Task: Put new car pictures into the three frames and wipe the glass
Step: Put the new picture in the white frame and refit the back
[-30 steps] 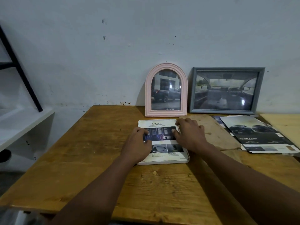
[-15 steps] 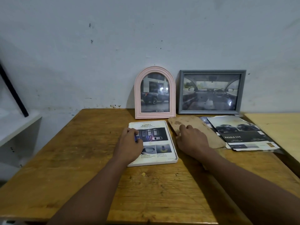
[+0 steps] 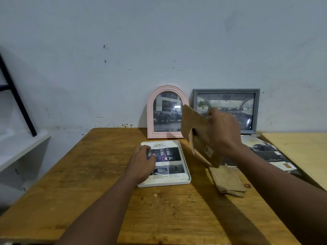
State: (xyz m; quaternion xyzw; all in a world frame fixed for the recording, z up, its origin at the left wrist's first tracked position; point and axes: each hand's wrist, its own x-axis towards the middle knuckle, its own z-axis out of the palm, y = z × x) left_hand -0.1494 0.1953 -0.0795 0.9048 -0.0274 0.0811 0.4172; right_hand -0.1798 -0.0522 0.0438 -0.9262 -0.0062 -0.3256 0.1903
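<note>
One big worn brown wooden table (image 3: 79, 174) fills most of the shot and runs under both hands. Out past the right hand (image 3: 223, 131) you can see the edge of a paler second wooden table (image 3: 300, 152). It sits close to the first, but I can't tell if they touch. Way off to the left of the left hand (image 3: 141, 163) is a white shelf unit (image 3: 17, 149) with a slanted black bar (image 3: 17, 101) above it.

On to the frames. The grey rectangular picture frame (image 3: 226, 90) stands against the wall behind the right hand, which covers part of it. It shows a car interior. The pink arched picture frame (image 3: 150, 117) stands just left of it, straight beyond the left hand, with a dark pickup in it. The white rounded-corner rectangular frame (image 3: 164, 183) lies flat on the table under the left hand, and a printed car sheet headed SAFETY (image 3: 169, 156) sits inside its rim. The left hand rests on the left part of that sheet, fingers loosely spread and pressing down, gripping nothing.

The right hand is raised off the table and grips a brown hardboard backing panel (image 3: 196, 128) by its right side. The panel is tilted and hangs in front of the gap between the pink and grey frames.

Some glossy car brochure pages (image 3: 269, 152) lie flat just right of the right forearm. A folded brown cloth (image 3: 228, 181) sits on the table below the right hand, near the white frame but not touching it.
</note>
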